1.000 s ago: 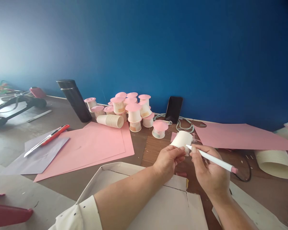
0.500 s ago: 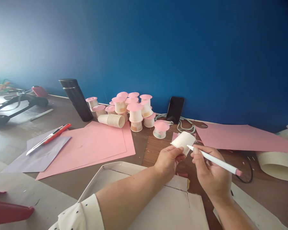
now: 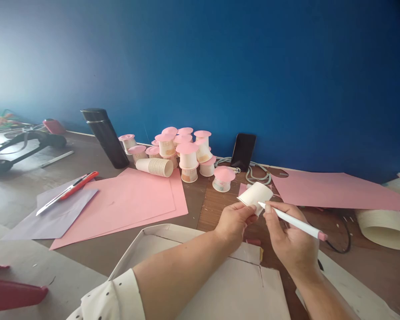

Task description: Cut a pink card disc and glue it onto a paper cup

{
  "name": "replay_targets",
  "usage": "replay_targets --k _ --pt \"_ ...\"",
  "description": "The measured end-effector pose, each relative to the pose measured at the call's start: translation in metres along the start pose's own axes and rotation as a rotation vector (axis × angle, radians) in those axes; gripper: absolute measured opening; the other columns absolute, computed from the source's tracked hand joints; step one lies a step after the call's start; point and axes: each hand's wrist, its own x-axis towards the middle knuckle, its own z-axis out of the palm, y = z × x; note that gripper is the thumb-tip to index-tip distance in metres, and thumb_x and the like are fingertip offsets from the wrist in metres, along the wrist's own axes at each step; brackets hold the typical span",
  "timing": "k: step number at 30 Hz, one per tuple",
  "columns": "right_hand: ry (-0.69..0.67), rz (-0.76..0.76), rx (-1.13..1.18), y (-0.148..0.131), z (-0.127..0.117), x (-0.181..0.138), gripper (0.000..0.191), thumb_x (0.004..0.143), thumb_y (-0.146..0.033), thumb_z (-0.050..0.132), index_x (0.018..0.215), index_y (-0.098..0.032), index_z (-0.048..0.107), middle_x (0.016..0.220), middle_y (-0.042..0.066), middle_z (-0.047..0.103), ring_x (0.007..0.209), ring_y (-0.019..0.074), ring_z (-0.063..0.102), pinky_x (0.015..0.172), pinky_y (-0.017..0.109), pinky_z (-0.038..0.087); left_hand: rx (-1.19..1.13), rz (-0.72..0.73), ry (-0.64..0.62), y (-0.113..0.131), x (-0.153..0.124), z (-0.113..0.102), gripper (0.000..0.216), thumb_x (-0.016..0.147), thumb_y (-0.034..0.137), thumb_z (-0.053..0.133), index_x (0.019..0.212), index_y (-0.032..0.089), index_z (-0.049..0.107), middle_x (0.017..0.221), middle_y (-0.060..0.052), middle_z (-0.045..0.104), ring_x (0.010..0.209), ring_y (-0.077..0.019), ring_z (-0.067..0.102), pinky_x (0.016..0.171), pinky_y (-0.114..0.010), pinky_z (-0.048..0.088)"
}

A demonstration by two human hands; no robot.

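My left hand (image 3: pixel 235 222) grips a white paper cup (image 3: pixel 255 194), which lies tilted on its side in the fingers. In my right hand (image 3: pixel 291 238) is a white marker pen (image 3: pixel 295 221) with a pinkish end; its tip is at the cup's wall, though I cannot tell if it touches. Just beyond the cup, a short paper cup with a pink paper disc on top (image 3: pixel 224 178) stands on the table. Behind and to the left, several more disc-topped cups (image 3: pixel 187 155) are grouped and partly stacked. A nested stack of plain cups (image 3: pixel 155 167) lies in front of them.
Pink paper sheets (image 3: pixel 130 200) and a red utility knife (image 3: pixel 70 192) lie at the left, near a black flask (image 3: pixel 105 138). A phone (image 3: pixel 243 152) leans on the blue wall beside a cable (image 3: pixel 258 175). At the right is another pink sheet (image 3: pixel 340 189). Cardboard (image 3: pixel 226 284) lies under my forearms.
The marker and my right hand have shifted slightly left, with the tip a little lower along the cup. The cup has turned slightly in my left hand.
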Motion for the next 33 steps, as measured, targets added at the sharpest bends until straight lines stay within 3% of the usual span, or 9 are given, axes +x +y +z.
replay_targets --k 8,21,26,33 --pt "0.015 -0.052 -0.060 0.001 0.000 0.000 0.015 0.093 -0.032 0.060 0.092 -0.020 0.067 0.085 0.006 0.073 0.078 0.0201 0.070 0.073 0.032 0.056 0.110 0.000 -0.008 0.001 -0.002 0.000 0.043 0.060 0.047 0.083 0.089 0.016 0.073 0.085 -0.006 0.061 0.083 -0.0190 0.053 0.058 -0.028 0.050" --pt "0.007 -0.088 -0.094 0.001 0.001 0.000 0.012 0.093 -0.029 0.060 0.091 -0.019 0.067 0.084 0.005 0.073 0.077 0.0184 0.070 0.073 0.029 0.055 0.156 0.127 -0.014 -0.005 0.002 -0.003 0.037 0.065 0.045 0.083 0.080 0.013 0.074 0.072 -0.002 0.058 0.070 -0.0120 0.049 0.072 -0.027 0.046" --pt "0.022 -0.120 -0.121 0.004 0.002 -0.001 0.012 0.094 -0.028 0.060 0.092 -0.019 0.066 0.083 0.005 0.072 0.076 0.0178 0.069 0.072 0.028 0.055 0.177 0.071 -0.025 -0.005 0.002 -0.005 0.042 0.066 0.049 0.082 0.088 0.015 0.074 0.072 -0.001 0.054 0.071 -0.0133 0.048 0.065 -0.027 0.045" --pt "0.031 -0.129 -0.127 0.001 0.001 0.001 0.012 0.093 -0.028 0.059 0.089 -0.018 0.065 0.080 0.005 0.072 0.073 0.0172 0.069 0.069 0.026 0.055 0.174 0.146 -0.032 -0.009 0.007 -0.006 0.043 0.064 0.051 0.083 0.082 0.013 0.074 0.074 -0.004 0.059 0.073 -0.0145 0.051 0.077 -0.031 0.046"
